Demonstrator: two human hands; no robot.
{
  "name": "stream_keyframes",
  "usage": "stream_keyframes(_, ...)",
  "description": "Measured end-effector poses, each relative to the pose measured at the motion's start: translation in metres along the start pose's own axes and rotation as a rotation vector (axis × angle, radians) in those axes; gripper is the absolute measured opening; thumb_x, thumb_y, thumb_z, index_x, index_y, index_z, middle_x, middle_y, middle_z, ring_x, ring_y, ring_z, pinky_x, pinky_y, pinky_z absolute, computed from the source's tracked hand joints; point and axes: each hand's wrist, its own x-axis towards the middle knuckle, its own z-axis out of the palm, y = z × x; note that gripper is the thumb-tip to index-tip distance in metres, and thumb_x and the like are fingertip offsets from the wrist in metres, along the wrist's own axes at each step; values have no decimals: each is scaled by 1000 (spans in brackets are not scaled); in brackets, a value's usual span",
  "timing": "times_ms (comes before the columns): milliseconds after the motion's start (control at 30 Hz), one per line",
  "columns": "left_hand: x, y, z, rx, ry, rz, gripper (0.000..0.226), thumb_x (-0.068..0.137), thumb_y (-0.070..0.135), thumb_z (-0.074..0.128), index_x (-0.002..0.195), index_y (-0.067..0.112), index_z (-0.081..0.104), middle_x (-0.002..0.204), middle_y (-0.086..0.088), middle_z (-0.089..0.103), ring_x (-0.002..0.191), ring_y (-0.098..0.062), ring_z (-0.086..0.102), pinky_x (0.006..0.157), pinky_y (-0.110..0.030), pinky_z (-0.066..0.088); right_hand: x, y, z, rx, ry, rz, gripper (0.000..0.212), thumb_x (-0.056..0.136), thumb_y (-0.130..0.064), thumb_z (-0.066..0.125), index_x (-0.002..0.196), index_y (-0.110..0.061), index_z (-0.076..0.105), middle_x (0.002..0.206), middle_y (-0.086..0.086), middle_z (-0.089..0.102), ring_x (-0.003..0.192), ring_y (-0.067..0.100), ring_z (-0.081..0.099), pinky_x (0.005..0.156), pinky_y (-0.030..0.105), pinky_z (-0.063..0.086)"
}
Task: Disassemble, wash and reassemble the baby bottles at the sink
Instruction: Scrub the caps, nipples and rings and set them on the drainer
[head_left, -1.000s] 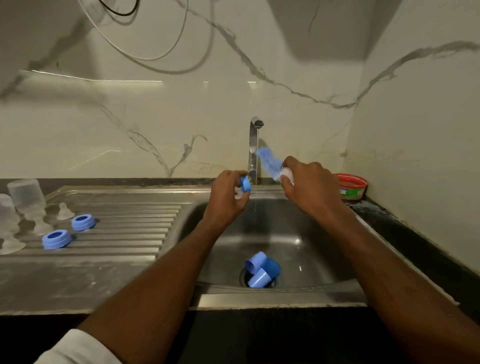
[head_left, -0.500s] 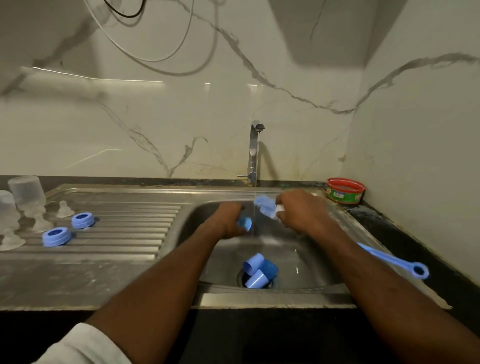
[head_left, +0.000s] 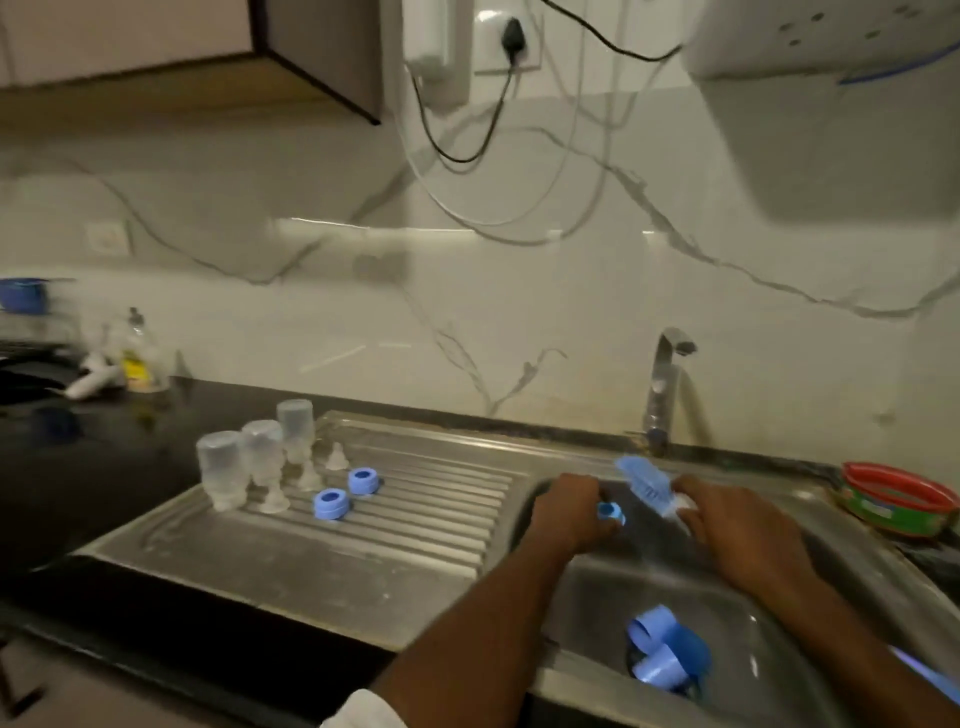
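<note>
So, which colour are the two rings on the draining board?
Blue rings, clearest in the head view.

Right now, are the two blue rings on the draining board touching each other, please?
Apart. The head view shows bare steel ridges between the nearer ring and the farther ring.

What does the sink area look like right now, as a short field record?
left hand: grips a blue ring over the sink basin
right hand: holds a blue bottle brush
basin drain: blue caps piled there
drainboard: three upturned bottles, clear nipples, two blue rings
counter right: red-rimmed tub
</note>
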Motion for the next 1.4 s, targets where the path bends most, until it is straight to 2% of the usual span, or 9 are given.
stream_keyframes(100,-4,-30,-29,77,100,-63,38,84,46,75,117,28,68,118,1,68,111,-19,63,95,-36,52,-1,-40,0,15,37,-100,43,94,-56,57,134,-42,48,120,-8,67,102,10,63,87,30,51)
stream_keyframes(267,-12,-108,-106,255,134,-162,39,87,50,68,115,23,67,118,-4,68,114,-26,61,90,-35,51,32,-133,-3,212,30,-192,30,97,-57,51,116,-36,61,111,-9,69,101,15,65,81,33,48)
stream_keyframes(433,-15,-182,-166,350,214,-309,40,87,52,65,114,22,69,113,-4,69,111,-27,62,88,-35,52,76,-219,16,131,64,-268,23,98,-36,52,119,-31,61,118,-5,69,107,20,66,87,33,53)
stream_keyframes(667,5,-231,-172,306,65,-375,43,87,45,69,119,17,64,116,-7,68,109,-25,64,96,-39,52,94,-279,45,108,55,-285,26,99,-40,52,122,-31,59,113,-4,68,104,19,65,84,33,51)
stream_keyframes(900,17,-236,-164,360,-130,-401,47,88,45,70,124,18,57,123,-6,61,114,-25,58,101,-42,48,86,-258,66,160,96,-285,16,97,-42,60,109,-32,63,98,-8,68,87,13,64,78,34,55)
stream_keyframes(1033,14,-223,-169,340,-78,-363,51,86,51,70,126,22,57,128,-5,60,123,-28,53,109,-48,41,78,-225,56,216,81,-282,20,100,-48,55,104,-30,63,96,-8,69,86,11,64,80,33,55)
stream_keyframes(1167,19,-175,-153,309,31,-227,49,84,54,70,125,27,64,124,0,65,121,-25,56,103,-44,47,63,-178,33,272,85,-241,29,99,-57,52,100,-30,63,94,-9,69,85,10,64,77,32,53)
stream_keyframes(1300,28,-105,-108,208,85,-2,18,90,34,64,102,25,74,104,-2,74,100,-24,67,87,-38,55,46,-122,11,178,114,-146,35,99,-58,47,109,-29,64,104,-5,70,95,19,66,72,31,41)
stream_keyframes(1400,34,-54,-50,157,47,97,15,92,28,63,102,22,73,105,-3,73,98,-23,68,86,-37,55,34,-68,1,112,99,-72,34,96,-53,48,111,-28,65,107,1,71,98,26,67,73,33,43)
